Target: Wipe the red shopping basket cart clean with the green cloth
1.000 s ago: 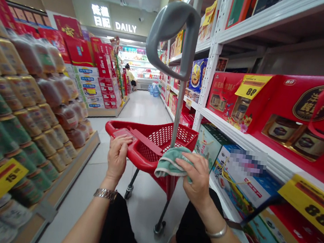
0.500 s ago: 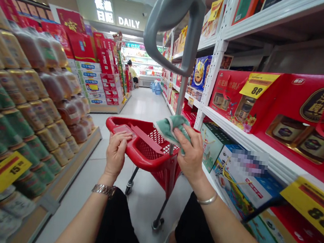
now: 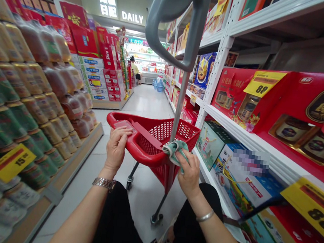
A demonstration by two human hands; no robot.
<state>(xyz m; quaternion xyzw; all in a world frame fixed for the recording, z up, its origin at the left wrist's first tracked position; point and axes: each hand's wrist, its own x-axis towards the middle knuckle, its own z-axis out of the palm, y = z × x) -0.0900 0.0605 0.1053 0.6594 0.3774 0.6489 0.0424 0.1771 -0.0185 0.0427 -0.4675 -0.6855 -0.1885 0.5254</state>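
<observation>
A red plastic shopping basket on wheels [image 3: 146,157] stands in front of my knees, its mesh sides showing. From its near right side rises a metal pole [image 3: 180,104] topped by a grey loop handle [image 3: 196,31]. My left hand [image 3: 116,147] is closed over the basket's near left rim. A green cloth with a pale edge [image 3: 174,150] is bunched in my right hand [image 3: 188,170], pressed around the foot of the pole at the rim. Part of the cloth is hidden under my fingers.
Stacked drink cans [image 3: 26,120] fill a low display platform on the left. White shelving [image 3: 220,57] with red gift boxes [image 3: 299,110] runs along the right. Ahead, a tiled aisle [image 3: 145,99] leads to a lit fridge wall, where a person [image 3: 135,70] is crouched.
My right hand and the cloth have moved down the pole to the basket's rim. My left hand keeps its place on the rim. The view has shifted slightly.
</observation>
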